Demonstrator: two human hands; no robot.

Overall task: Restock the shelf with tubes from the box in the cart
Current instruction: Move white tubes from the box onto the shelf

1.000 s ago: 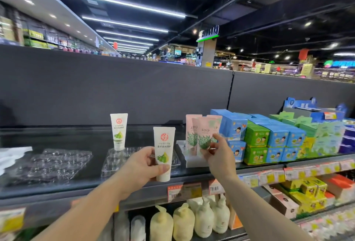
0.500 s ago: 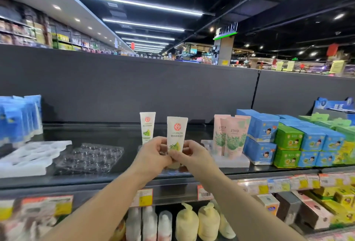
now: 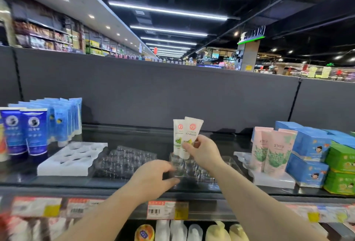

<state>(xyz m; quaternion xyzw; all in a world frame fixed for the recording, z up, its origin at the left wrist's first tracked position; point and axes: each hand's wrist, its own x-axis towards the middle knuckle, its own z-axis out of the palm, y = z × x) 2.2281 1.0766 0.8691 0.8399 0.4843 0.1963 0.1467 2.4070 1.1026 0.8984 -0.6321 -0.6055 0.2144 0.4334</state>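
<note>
While the lower shelf nearest the camera shows pale pump bottles (image 3: pixel 217 231) and a round yellow lid (image 3: pixel 144 232), the shelf edge above them carries price tags (image 3: pixel 166 210), red-topped with a barcode and a yellow patch, their print too blurred to read. Above that, the left hand (image 3: pixel 151 180) hovers over the front of a clear plastic tray (image 3: pixel 221 165), fingers loosely bent and motion-blurred, holding nothing that can be seen. The right hand (image 3: pixel 204 151) pinches the lower half of a white tube (image 3: pixel 191 137), tilted slightly, just in front of a second white tube (image 3: pixel 178 136) standing in the tray; both bear a round red emblem, small unreadable lines and a green picture. To the left lie another clear tray (image 3: pixel 123 161) and a white moulded tray (image 3: pixel 71 161). Further left stand dark blue tubes (image 3: pixel 35 131) with a round portrait, and lighter blue tubes (image 3: pixel 63 119) behind. To the right are pink tubes (image 3: pixel 274 150) with green leaves, then blue boxes (image 3: pixel 311 144) and green boxes (image 3: pixel 342 158) with cartoon faces. Far off, a green-edged pillar sign (image 3: pixel 251 33) is illegible.
</note>
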